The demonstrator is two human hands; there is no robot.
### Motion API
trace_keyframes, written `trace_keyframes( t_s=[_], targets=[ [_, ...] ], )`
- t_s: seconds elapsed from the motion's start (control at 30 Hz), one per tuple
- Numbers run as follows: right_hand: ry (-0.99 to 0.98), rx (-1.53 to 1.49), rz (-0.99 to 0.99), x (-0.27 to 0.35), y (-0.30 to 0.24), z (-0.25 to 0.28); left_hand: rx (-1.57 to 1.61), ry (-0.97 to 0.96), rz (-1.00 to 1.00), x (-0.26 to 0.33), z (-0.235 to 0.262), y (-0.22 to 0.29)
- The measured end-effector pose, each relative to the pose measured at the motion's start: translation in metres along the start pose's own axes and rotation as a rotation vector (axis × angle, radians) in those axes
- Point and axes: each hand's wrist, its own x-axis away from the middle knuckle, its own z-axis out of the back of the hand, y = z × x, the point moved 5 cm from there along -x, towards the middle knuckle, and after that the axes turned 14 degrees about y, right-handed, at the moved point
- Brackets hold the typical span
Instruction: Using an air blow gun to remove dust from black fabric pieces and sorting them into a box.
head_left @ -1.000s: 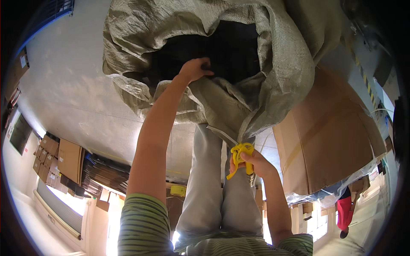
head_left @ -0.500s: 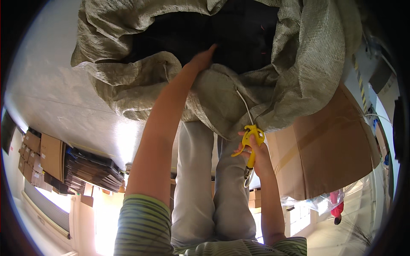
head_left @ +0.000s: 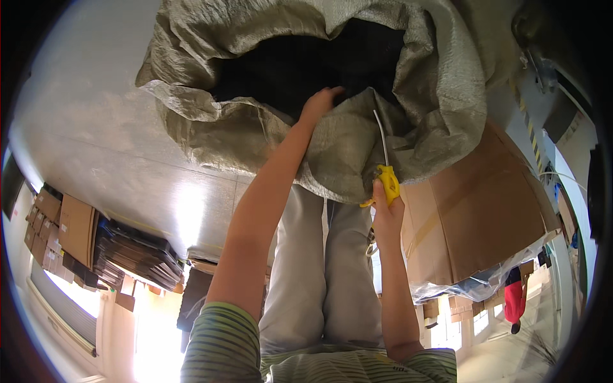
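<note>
Here's the right hand (head_left: 388, 214), grip closed around a yellow plastic air gun (head_left: 390, 181), slim metal nozzle (head_left: 383, 137) pointing up against the beige woven sack (head_left: 341, 156); left hand (head_left: 317, 107) at the sack's near rim, its grip impossible to tell.

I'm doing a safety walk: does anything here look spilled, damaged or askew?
Nothing stands out. The sack has a crumpled, uneven mouth, but that seems ordinary for limp material; the right hand holds the air gun.
</note>
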Motion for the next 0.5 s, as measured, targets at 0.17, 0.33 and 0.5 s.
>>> trace_keyframes(
  t_s=[0.17, 0.33, 0.5],
  targets=[
    [-0.113, -0.057, 0.038, 0.016, -0.025, 0.012, -0.113, 0.345, -0.004, 0.053, 0.086, 0.057],
    [-0.336, 0.266, 0.098, 0.044, -0.062, 0.032, 0.232, 0.694, 0.158, 0.094, 0.194, 0.065],
    [-0.488, 0.095, 0.095, 0.047, -0.077, 0.04, 0.422, 0.799, 0.2, 0.114, 0.252, 0.077]
  ],
)
